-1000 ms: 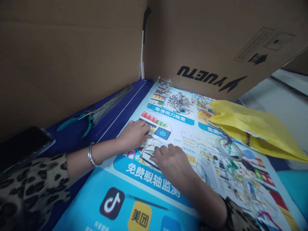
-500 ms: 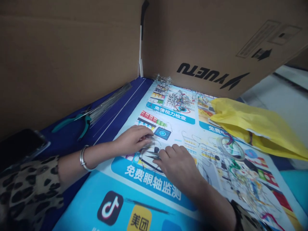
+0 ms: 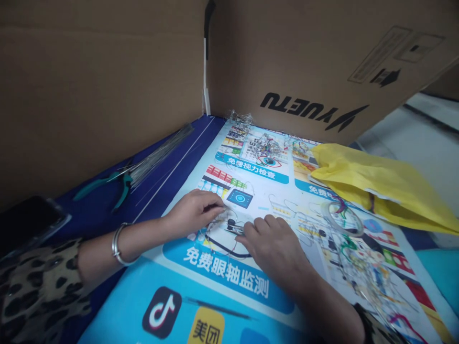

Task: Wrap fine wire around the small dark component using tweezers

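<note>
Over the middle of a printed poster sheet (image 3: 143, 267), both hands work close together. My left hand (image 3: 196, 211) has thumb and forefinger pinched on a thin wire at their tips. A short distance to the right, my right hand (image 3: 269, 243) is curled, its thumb and forefinger closed on something small and thin that I cannot make out. Fine wire loops show faintly between and below the fingers. Thin dark strands (image 3: 218, 308) lie on the blue part of the sheet, nearer to me.
Green-handled pliers (image 3: 124, 191) and a bundle of straight wires (image 3: 158, 155) lie at the left, near a dark phone (image 3: 32, 222). Tangled wires (image 3: 267, 148) sit farther back, others by a tape roll (image 3: 342, 217) and yellow bag (image 3: 387, 184). Cardboard (image 3: 304, 57) stands behind.
My right hand has moved slightly right, widening the gap from my left hand. The whole view has shifted a little.
</note>
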Available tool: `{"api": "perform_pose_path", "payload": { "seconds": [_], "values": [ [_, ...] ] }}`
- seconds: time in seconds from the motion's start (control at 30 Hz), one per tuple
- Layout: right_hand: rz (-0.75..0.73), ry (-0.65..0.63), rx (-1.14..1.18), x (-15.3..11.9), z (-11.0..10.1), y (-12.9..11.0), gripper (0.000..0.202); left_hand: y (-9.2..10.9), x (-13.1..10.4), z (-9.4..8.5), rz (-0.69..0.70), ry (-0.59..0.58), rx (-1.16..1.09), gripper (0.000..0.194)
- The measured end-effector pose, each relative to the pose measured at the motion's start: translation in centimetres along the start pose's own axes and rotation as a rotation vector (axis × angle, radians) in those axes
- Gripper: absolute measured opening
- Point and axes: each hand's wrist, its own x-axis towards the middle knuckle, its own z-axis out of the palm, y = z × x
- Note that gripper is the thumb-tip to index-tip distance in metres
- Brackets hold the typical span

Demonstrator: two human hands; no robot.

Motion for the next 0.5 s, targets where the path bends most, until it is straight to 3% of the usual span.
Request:
{"api": "perform_pose_path", "payload": {
  "seconds": [0.33,0.5],
  "values": [
    [0.068,-0.052,-0.044,-0.4,-0.5,-1.4,0.023,1.4,-0.5,-0.7,-0.24,-0.09,0.129,0.009],
    [0.113,-0.05,-0.077,-0.5,-0.6,-2.1,0.025,1.7,-0.5,-1.1,-0.226,-0.167,0.216,0.008]
  ]
}}
